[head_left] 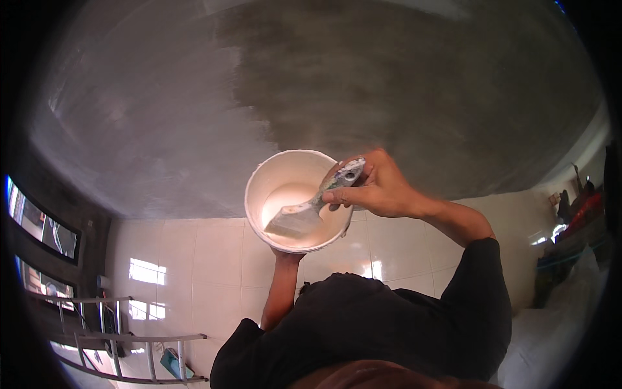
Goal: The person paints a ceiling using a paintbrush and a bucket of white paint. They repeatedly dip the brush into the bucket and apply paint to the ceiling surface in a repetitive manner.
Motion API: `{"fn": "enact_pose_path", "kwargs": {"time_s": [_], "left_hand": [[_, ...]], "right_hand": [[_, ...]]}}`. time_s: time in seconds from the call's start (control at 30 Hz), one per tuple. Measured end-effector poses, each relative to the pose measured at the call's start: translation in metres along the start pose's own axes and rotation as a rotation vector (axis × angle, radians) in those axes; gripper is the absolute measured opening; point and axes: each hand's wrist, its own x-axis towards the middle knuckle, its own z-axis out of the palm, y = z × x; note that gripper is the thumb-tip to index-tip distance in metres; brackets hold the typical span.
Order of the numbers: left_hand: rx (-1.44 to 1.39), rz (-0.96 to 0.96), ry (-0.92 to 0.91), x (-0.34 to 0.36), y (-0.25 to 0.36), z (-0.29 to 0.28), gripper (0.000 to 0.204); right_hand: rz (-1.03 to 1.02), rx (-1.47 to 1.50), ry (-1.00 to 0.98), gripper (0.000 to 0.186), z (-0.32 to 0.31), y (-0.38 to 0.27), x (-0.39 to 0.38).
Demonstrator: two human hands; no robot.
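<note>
A white bucket (259,188) with creamy white paint inside hangs in front of me at the centre. My left hand (287,253) supports it from beneath, mostly hidden by the bucket. My right hand (372,188) grips a wide paintbrush (298,217) by its paint-smeared handle, thumb over the front. The brush head is tilted down inside the bucket, over the paint. Beyond the bucket rises a grey wall (402,78), lighter and freshly coated on the left, darker and mottled on the right.
A metal ladder (149,356) and a teal dustpan (173,363) are at the lower left, below two windows (42,223). The floor is white tile (201,259). At the right are piled dark and red items (576,214) and whitish sheeting (564,324).
</note>
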Motion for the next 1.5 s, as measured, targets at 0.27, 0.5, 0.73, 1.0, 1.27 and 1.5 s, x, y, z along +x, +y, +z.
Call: {"fn": "enact_pose_path", "kwargs": {"time_s": [0.27, 0.5, 0.73, 1.0, 1.27, 1.5], "left_hand": [[0.157, 0.097, -0.014, -0.004, -0.012, 0.020, 0.101], [0.329, 0.258, -0.230, -0.029, -0.006, 0.061, 0.077], [-0.023, 0.133, -0.216, -0.033, 0.001, 0.050, 0.088], [-0.002, 0.131, -0.135, -0.044, 0.000, 0.051, 0.099], [-0.027, 0.150, -0.222, -0.042, 0.009, 0.039, 0.092], [0.017, 0.152, -0.089, -0.030, 0.025, 0.029, 0.096]], "right_hand": [[0.022, 0.150, -0.015, 0.017, -0.013, 0.018, 0.005], [-0.697, -0.582, 0.122, 0.024, -0.010, 0.022, 0.018], [-0.348, -0.125, 0.021, 0.013, -0.006, 0.022, 0.018], [0.042, 0.227, -0.181, 0.014, 0.002, 0.012, 0.016], [-0.381, -0.130, 0.029, 0.014, 0.010, 0.030, 0.031], [-0.799, -0.516, 0.093, 0.021, 0.001, 0.025, 0.043]]}}
